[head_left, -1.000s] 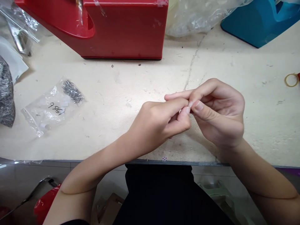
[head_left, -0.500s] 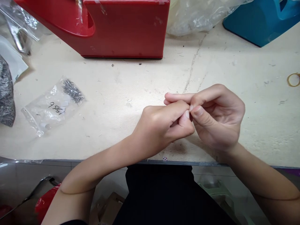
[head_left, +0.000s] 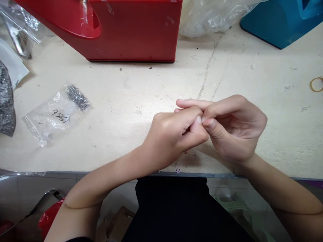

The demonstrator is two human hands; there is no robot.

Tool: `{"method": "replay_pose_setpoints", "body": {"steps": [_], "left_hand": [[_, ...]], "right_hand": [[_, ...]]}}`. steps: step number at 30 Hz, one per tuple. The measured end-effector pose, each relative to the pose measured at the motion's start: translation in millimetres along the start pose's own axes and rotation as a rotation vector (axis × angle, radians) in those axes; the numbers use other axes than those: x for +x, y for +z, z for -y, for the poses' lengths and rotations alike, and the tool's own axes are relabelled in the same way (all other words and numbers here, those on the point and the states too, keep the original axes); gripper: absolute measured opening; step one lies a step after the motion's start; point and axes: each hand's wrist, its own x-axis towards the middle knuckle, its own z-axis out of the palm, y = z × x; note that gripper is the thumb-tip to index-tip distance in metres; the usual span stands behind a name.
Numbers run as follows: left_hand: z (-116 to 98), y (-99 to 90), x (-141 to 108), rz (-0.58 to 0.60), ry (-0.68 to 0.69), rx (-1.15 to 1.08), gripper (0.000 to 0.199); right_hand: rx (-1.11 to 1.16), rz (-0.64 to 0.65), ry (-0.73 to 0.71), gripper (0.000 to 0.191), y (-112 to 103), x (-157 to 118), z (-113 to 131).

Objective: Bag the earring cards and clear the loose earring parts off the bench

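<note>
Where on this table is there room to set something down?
Right of the right hand, below the blue dispenser and yellow ring, the table shows a patch. Another lies between the marked bag and left hand, below the red dispenser; small bits dot its upper edge. Crowded: far left (dark bag, paper) and the top, dispensers flanking a clear bag.

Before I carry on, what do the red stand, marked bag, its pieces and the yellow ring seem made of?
The red stand: probably hard plastic, glossy and scuffed, judging by highlights and moulded curves.
The marked bag: clear plastic film, from its wrinkles and glints.
The pieces inside: perhaps metal, being grey with bright glints.
The yellow ring: maybe rubber, a thin smooth band, but plastic is possible.
</note>
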Motion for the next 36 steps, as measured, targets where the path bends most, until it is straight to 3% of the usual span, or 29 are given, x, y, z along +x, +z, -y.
{"method": "replay_pose_setpoints", "body": {"steps": [7,13,20,27,31,36], "left_hand": [[-3,-5.2,4,0.043,0.015,-0.004,0.030],[-3,-7.2,5,0.056,0.072,0.038,0.027],[-4,-7.8,3,0.062,0.071,0.086,0.026],[-1,-0.6,-2,-0.024,0.107,0.153,0.028],[-3,0.7,-2,-0.022,0.023,0.074,0.032],[-4,0.5,0,-0.007,0.003,-0.018,0.029]], "right_hand": [[0.154,0.105,0.114,0.010,-7,7,-1],[0.146,0.060,0.165,0.015,-7,8,-2],[0.126,0.047,0.156,0.014,-9,7,0],[0.095,0.026,0.053,0.011,-4,-4,-2],[0.040,0.039,-0.016,0.016,0,-4,1],[0.192,0.219,0.131,0.006,-5,4,6]]}}
